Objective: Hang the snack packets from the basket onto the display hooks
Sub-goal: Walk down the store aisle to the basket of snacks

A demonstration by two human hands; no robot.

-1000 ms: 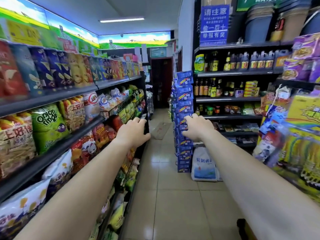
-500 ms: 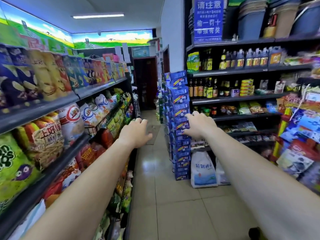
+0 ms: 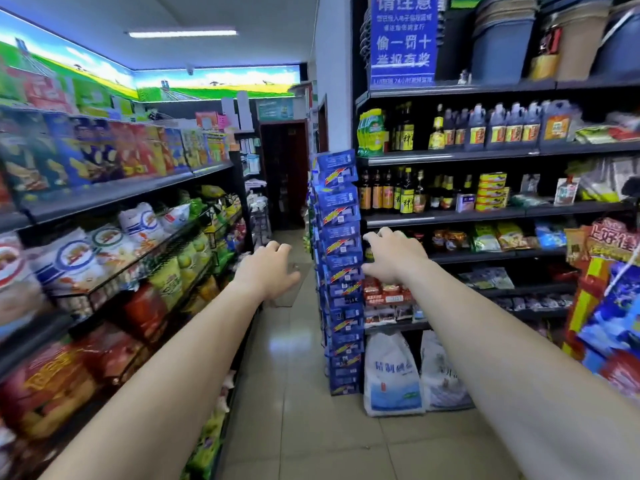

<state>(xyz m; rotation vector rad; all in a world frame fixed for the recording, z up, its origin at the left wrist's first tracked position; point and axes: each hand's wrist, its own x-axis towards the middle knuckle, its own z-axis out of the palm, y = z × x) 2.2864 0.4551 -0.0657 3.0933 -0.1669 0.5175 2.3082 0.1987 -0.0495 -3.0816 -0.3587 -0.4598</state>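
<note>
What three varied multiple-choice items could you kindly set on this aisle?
1. Where do the blue packets hang? A left shelves; B end of the right shelving; C ceiling.
2. How many white sacks stand on the floor? A one; B two; C four.
3. What do the left hand and right hand hold? A a basket; B packets; C nothing.
B, they line the shelving's end; B, two stand side by side; C, no fingers grip anything.

Glossy floor tiles [image 3: 304,427]; shiny plastic snack bags [image 3: 104,258]
</note>
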